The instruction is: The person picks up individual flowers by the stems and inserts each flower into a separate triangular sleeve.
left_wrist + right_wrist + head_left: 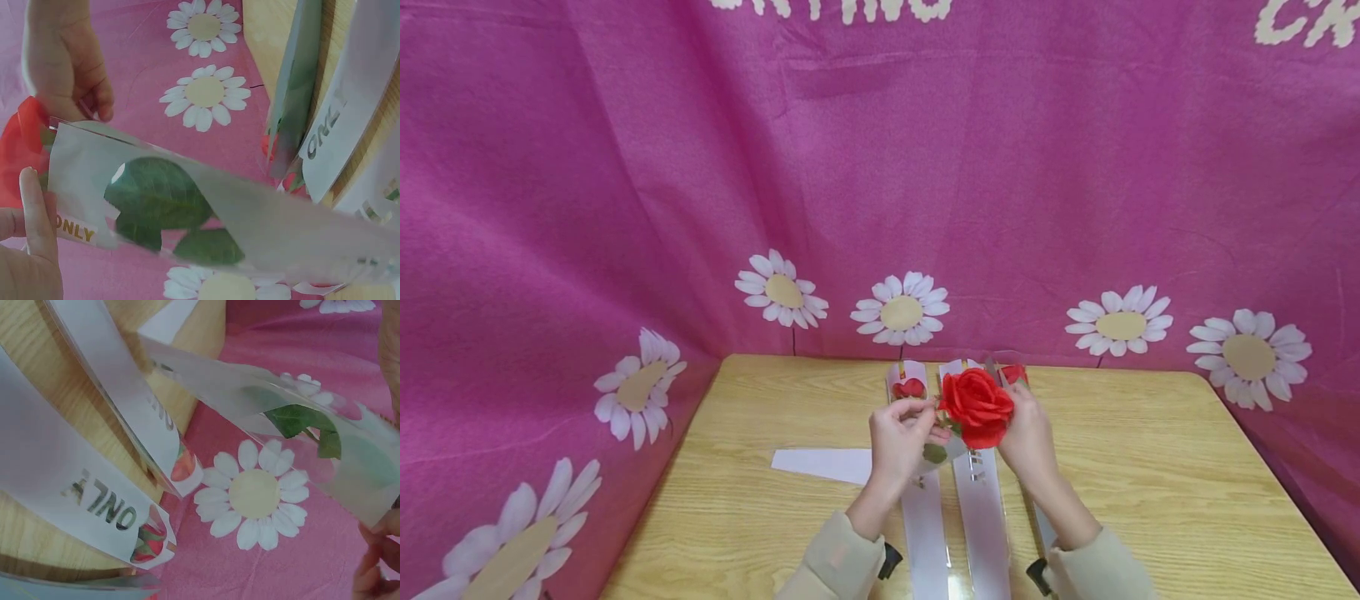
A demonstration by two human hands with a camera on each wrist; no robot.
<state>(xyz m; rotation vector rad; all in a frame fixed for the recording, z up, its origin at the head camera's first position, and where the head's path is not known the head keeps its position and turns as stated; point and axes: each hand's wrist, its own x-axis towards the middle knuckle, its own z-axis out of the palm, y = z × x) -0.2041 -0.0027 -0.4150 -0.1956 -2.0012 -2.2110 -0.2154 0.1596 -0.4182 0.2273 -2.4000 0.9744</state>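
A red artificial rose [977,407] stands between the two hands, its green leaves [159,194] showing through a clear and white flower sleeve [275,219] printed ONLY in gold. The left hand [901,442] pinches the sleeve near its mouth, just below the bloom; one finger [37,209] lies along its front. On the opposite side, the right hand [1028,433] pinches the sleeve's edge between thumb and fingers [375,550]. In the right wrist view, the bloom is outside the frame. The sleeve's lower end hangs over the table.
Sleeved roses [112,515] lie side by side on the wooden table [1150,483], blooms toward the back edge. Another red bloom [1015,373] is partly hidden behind the right hand. A white strip [820,463] lies left of them. A pink daisy-printed curtain [1000,183] surrounds the table's back.
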